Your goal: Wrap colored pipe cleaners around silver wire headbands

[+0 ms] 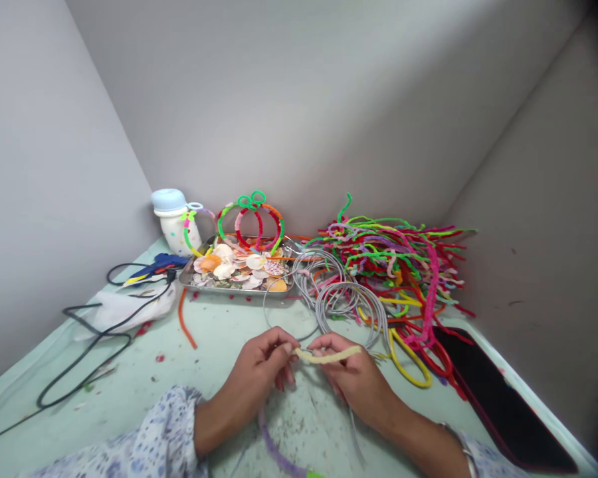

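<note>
My left hand (264, 362) pinches one end of a short pale yellow pipe cleaner (329, 357) between thumb and fingers. My right hand (351, 375) is closed at the same piece, which lies across its thumb and fingers; the two hands are a little apart. A thin grey wire (355, 431) trails down below my right hand. From beneath my left hand a purple pipe cleaner (276, 451) curves down to a green bit at the bottom edge. Whether these join the yellow piece is hidden by the fingers.
Behind the hands lie grey wire coils (351, 309) and a metal tray (234, 291) of seashells with pipe-cleaner rings. A heap of coloured pipe cleaners (393, 252) is at right, near a dark phone-like slab (498, 405). Left are a blue glue gun (162, 265), black cord (54, 385) and white bottle (174, 229).
</note>
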`<state>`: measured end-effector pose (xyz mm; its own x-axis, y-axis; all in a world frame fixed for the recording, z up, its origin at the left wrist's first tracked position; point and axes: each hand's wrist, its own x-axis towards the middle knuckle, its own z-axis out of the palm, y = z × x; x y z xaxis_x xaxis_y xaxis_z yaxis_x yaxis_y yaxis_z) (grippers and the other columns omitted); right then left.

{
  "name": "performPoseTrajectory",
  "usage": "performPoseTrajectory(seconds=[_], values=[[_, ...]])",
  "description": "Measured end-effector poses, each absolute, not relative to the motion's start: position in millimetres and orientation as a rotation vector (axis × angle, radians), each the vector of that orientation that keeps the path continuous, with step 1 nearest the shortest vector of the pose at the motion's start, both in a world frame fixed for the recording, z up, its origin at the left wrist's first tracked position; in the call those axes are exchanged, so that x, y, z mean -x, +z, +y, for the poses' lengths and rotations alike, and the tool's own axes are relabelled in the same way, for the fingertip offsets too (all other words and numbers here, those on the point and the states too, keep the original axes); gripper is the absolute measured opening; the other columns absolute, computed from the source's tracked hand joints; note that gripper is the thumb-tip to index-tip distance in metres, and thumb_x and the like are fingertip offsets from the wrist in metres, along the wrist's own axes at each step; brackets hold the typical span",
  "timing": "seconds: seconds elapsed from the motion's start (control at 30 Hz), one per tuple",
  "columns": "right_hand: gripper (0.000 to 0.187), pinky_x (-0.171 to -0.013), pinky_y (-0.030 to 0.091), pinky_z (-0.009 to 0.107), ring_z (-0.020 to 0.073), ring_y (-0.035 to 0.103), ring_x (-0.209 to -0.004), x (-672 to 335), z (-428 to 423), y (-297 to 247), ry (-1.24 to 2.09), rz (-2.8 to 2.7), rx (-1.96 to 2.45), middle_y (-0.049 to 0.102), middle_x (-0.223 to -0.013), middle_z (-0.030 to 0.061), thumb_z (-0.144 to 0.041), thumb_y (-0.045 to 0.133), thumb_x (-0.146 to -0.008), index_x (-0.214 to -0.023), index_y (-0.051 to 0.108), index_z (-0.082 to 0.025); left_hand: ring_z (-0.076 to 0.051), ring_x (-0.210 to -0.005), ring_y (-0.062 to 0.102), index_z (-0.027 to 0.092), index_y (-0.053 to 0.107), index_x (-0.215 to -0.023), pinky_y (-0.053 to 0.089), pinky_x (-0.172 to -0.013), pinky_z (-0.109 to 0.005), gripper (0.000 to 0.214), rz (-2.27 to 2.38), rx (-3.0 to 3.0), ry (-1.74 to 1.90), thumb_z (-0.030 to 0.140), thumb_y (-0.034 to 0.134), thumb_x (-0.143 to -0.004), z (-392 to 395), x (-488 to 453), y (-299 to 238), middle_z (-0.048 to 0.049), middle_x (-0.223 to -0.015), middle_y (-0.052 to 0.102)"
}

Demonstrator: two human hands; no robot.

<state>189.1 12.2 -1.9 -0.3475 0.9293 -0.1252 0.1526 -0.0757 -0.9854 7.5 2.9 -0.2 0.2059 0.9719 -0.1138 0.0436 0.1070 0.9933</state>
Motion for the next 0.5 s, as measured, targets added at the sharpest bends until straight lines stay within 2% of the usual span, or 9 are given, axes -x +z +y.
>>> performPoseTrajectory(seconds=[0.1,0.23,0.5], values=[[0.017,-0.041,0.024,0.018,0.0071,0.031,-0.044,-190.5,11.0,-3.8,1.45,-1.597,1.135,0.038,-0.052,-0.0081,-0.032,0.057,-0.084,-0.092,0.06,-0.017,-0.009,-0.044,0.055,0.015,0.058,-0.082,0.039,-0.043,-0.018,0.024,1.109,-1.162,0.96,0.038,0.051,-0.087,5.1,-8.0,0.8,-0.0002,-0.061,0.061],[0.014,-0.044,0.025,0.019,0.0078,0.03,-0.049,-191.6,9.3,-6.1,1.411,-1.632,1.132,0.04,-0.057,-0.0066,-0.027,0.057,-0.084,-0.093,0.061,-0.017,-0.008,-0.038,0.052,0.015,0.053,-0.07,0.038,-0.039,-0.017,0.029,1.164,-1.151,0.903,0.041,0.055,-0.083,7.0,-9.7,1.6,0.0007,-0.055,0.058],[0.018,-0.046,0.024,0.02,0.0089,0.03,-0.051,-191.5,10.7,-7.5,1.403,-1.646,1.131,0.04,-0.059,-0.0052,-0.034,0.055,-0.087,-0.091,0.061,-0.017,-0.007,-0.035,0.048,0.016,0.051,-0.069,0.033,-0.035,-0.017,0.03,1.213,-1.159,0.851,0.043,0.056,-0.08,9.3,-11.1,4.0,0.0028,-0.053,0.055]])
